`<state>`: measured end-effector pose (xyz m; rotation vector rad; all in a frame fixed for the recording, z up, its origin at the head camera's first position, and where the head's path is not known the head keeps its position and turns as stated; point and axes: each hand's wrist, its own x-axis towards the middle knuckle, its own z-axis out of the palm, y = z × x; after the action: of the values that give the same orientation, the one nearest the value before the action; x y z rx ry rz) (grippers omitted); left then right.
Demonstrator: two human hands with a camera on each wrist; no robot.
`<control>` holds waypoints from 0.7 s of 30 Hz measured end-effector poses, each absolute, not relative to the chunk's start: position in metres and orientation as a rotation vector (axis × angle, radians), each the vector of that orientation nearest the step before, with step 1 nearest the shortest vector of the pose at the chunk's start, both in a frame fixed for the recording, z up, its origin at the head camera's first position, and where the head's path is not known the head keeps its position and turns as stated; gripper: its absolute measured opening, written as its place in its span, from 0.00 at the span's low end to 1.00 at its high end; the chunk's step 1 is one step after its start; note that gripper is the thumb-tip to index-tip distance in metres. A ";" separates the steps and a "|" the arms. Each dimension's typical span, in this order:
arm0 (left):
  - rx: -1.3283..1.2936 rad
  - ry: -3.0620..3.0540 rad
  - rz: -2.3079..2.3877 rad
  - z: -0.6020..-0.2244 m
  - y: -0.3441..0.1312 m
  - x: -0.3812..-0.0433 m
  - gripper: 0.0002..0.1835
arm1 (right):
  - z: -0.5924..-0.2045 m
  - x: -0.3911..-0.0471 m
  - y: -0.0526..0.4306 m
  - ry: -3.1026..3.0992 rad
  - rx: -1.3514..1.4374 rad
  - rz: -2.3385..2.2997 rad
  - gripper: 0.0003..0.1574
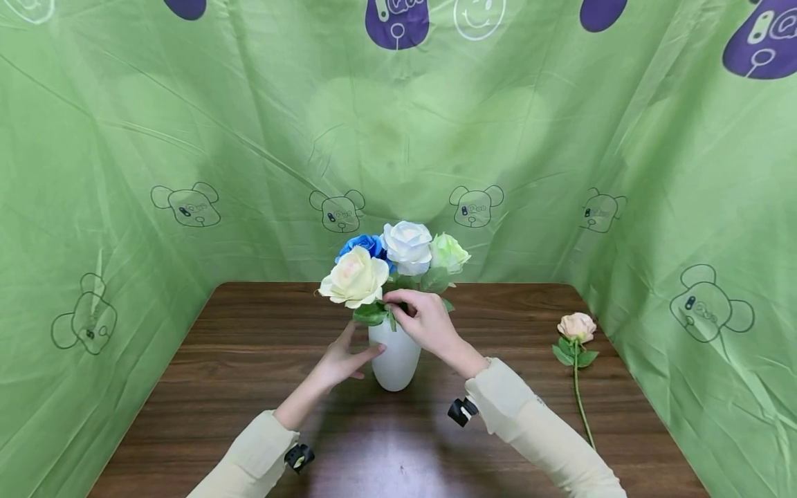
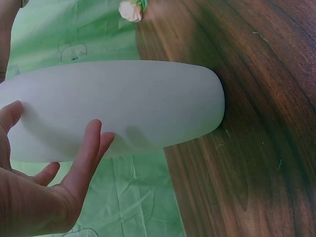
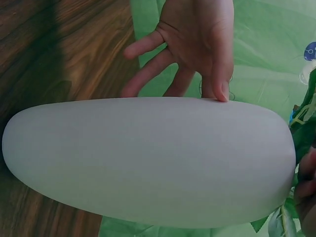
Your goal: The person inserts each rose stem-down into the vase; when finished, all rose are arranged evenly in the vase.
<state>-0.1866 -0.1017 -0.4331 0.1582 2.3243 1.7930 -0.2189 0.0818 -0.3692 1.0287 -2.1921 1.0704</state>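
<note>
A smooth white vase (image 1: 396, 363) stands upright on the table, holding several artificial roses. My right hand (image 1: 429, 321) is at its mouth, thumb and forefinger pinching the stem of the cream rose (image 1: 355, 278) just under the bloom, among green leaves (image 1: 370, 315). Behind that bloom are a blue rose (image 1: 363, 243), a white rose (image 1: 407, 247) and a pale green rose (image 1: 450, 254). My left hand (image 1: 339, 361) is at the vase's left side with its fingers spread; in the right wrist view its thumb touches the wall. The stems' lower ends are hidden inside the vase.
A peach rose (image 1: 576, 326) with a long green stem lies on the right of the brown wooden table (image 1: 261, 346). Green printed cloth (image 1: 261, 152) hangs at the back and along both sides.
</note>
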 end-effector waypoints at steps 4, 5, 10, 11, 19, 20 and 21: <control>0.142 2.327 1.781 -0.437 -0.102 -0.188 0.38 | -0.370 -0.218 0.084 -2.233 0.992 1.080 0.09; 0.145 2.330 1.777 -0.437 -0.102 -0.188 0.37 | -0.370 -0.217 0.085 -2.242 0.979 1.098 0.09; 0.141 2.343 1.771 -0.437 -0.102 -0.187 0.37 | -0.367 -0.215 0.096 -2.203 0.894 1.247 0.10; 0.140 2.342 1.774 -0.437 -0.102 -0.187 0.37 | -0.367 -0.215 0.100 -2.178 0.878 1.282 0.09; 0.153 2.359 1.768 -0.432 -0.101 -0.184 0.37 | -0.344 -0.203 0.138 -1.992 0.724 1.609 0.07; 0.157 2.361 1.768 -0.432 -0.101 -0.184 0.37 | -0.342 -0.202 0.143 -1.984 0.689 1.627 0.07; 0.161 2.361 1.769 -0.431 -0.101 -0.184 0.36 | -0.344 -0.203 0.150 -1.971 0.657 1.646 0.07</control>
<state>-0.1838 -0.1014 -0.4313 0.1608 2.3608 1.7686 -0.2033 0.1495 -0.3437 0.6567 -1.9712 1.6457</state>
